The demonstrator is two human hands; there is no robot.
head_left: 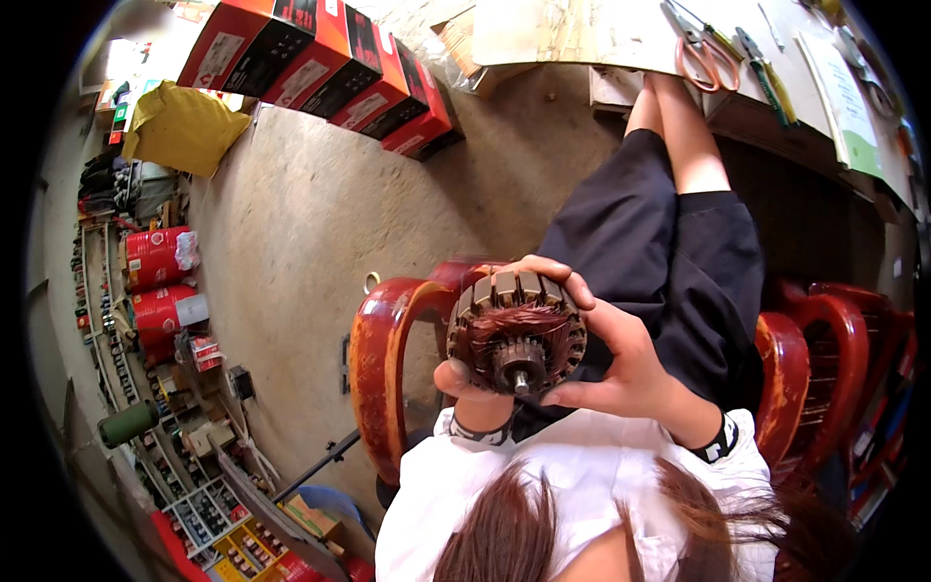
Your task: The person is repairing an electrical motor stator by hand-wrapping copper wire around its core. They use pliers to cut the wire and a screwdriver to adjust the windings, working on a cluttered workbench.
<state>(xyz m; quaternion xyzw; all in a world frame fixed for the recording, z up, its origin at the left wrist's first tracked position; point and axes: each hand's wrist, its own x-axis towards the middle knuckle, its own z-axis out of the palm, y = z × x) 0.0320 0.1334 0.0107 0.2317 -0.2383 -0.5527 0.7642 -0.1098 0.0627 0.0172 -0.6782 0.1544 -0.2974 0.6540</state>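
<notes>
A motor armature is held over my lap, its shaft end turned toward me. It has a dark slotted core, reddish-brown copper windings and a toothed-looking commutator around a short metal shaft. My left hand grips it from the left and behind, the thumb on its lower left edge and most of the hand hidden by it. Fingers curl over the armature's top edge. On the right side, my right hand curves round the rim, thumb near the bottom by the shaft and fingers along the upper right.
I sit in a reddish wooden armchair. Red-and-black boxes stand at the far left. The table ahead holds scissors and pliers. Red drums, a yellow sack and parts racks line the left.
</notes>
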